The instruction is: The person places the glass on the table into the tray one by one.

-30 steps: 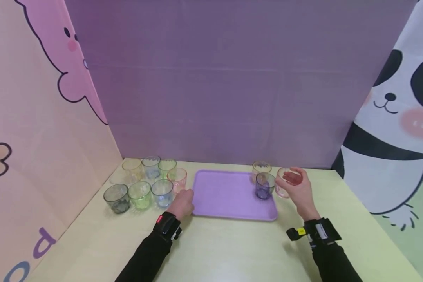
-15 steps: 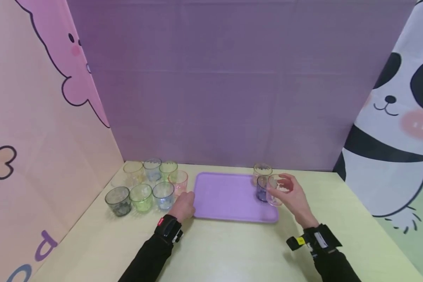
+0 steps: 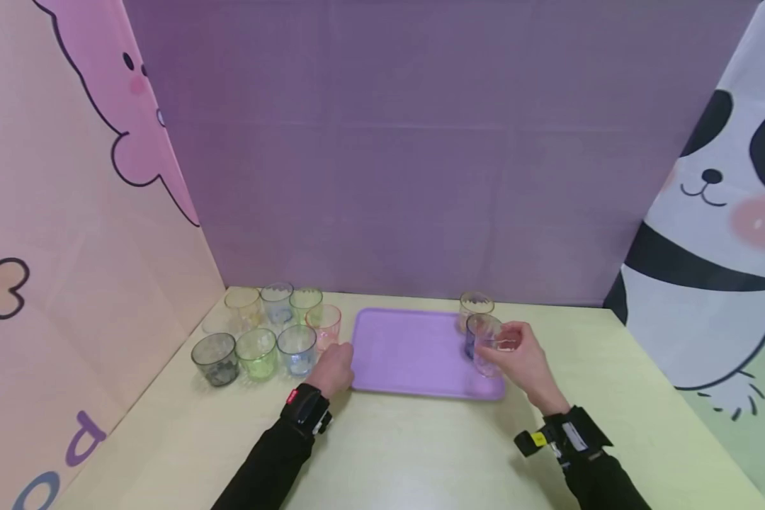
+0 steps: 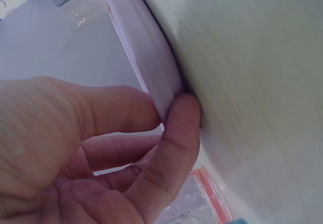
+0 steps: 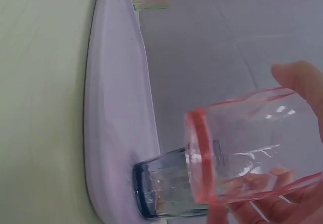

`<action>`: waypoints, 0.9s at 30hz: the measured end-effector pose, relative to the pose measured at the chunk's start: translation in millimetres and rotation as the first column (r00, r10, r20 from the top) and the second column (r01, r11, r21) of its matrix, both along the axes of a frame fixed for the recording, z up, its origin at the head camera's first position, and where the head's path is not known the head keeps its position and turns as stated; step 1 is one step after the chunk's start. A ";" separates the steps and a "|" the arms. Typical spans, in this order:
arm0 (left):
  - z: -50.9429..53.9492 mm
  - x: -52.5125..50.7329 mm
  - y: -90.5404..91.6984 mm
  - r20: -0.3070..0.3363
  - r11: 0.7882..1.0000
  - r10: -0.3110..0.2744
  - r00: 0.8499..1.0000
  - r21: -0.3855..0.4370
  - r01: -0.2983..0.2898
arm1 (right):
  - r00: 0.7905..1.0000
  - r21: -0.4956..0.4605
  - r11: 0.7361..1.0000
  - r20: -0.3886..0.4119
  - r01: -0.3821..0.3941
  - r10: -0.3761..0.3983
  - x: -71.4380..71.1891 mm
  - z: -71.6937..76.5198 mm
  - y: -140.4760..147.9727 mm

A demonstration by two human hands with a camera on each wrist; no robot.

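My left hand point(image 3: 333, 368) pinches the front left corner of the purple tray point(image 3: 408, 354); in the left wrist view the thumb and a finger press on its rim point(image 4: 146, 37). My right hand point(image 3: 524, 360) holds a clear pink glass point(image 3: 486, 364) by its sides over the tray's front right part. In the right wrist view, the pink glass point(image 5: 247, 143) is upright, its base a little above the tray. A dark blue glass point(image 5: 164, 183) stands on the tray just behind it and is partly hidden in the head view. Behind that, a yellowish glass point(image 3: 476, 304) stands at the tray's back right corner.
Left of the tray several coloured glasses stand close together on the table point(image 3: 421, 453), among them a grey one point(image 3: 215, 360), a green one point(image 3: 257, 354), a blue one point(image 3: 297, 351) and a pink one point(image 3: 324, 324). A purple backdrop point(image 3: 382, 156) rises behind the table.
My right hand has taken hold of the pink glass right of the tray and moved it left, over the tray in front of the dark blue glass. The left hand stays at the tray corner.
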State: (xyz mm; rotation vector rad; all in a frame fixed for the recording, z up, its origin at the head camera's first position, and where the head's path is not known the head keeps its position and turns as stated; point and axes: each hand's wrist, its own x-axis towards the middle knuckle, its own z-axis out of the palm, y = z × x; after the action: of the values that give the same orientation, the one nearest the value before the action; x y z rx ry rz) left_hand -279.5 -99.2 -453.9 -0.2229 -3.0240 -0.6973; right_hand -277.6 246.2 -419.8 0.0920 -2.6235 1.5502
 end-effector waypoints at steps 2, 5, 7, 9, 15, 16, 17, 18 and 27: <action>1.2 -1.2 0.1 0.010 1.000 0.005 1.000 0.000 -0.005 | 1.000 0.013 1.000 0.023 -0.020 0.020 -1.0 -1.2 -0.2; 3.2 -1.7 0.7 0.001 1.000 0.001 1.000 -0.005 -0.001 | 0.997 0.048 0.998 0.060 -0.045 0.042 -2.3 -2.4 1.3; 4.1 -1.5 1.3 -0.005 1.000 -0.006 1.000 -0.005 0.006 | 0.995 0.080 0.995 0.079 -0.059 0.053 -2.5 -2.9 2.8; 4.4 -1.1 1.8 -0.013 1.000 -0.012 1.000 -0.008 0.012 | 0.993 0.110 0.991 0.097 -0.073 0.062 -1.9 -3.7 3.9; 3.0 -0.7 1.9 -0.004 1.000 -0.009 1.000 -0.008 0.009 | 0.989 0.168 0.981 0.125 -0.094 0.073 0.3 -9.1 4.2; 2.6 -0.7 1.7 -0.003 1.000 -0.009 1.000 -0.009 0.009 | 0.989 0.174 0.980 0.131 -0.092 0.070 0.5 -10.3 4.1; 2.3 -0.5 1.4 -0.002 1.000 -0.009 1.000 -0.008 0.009 | 0.988 0.182 0.979 0.138 -0.091 0.066 0.9 -11.4 3.7; 1.9 -0.3 1.1 -0.002 1.000 -0.009 1.000 -0.008 0.009 | 0.987 0.190 0.977 0.148 -0.094 0.066 1.3 -12.3 3.4; 1.7 1.1 0.3 -0.005 1.000 -0.011 1.000 -0.002 0.011 | 0.984 0.224 0.970 0.168 -0.099 0.062 1.6 -13.9 -0.2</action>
State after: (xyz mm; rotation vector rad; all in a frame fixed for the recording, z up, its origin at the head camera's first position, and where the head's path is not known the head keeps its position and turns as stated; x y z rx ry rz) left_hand -278.4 -98.9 -452.2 -0.2410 -3.0218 -0.6931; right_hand -276.1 246.0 -433.7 0.0956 -2.9540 1.3172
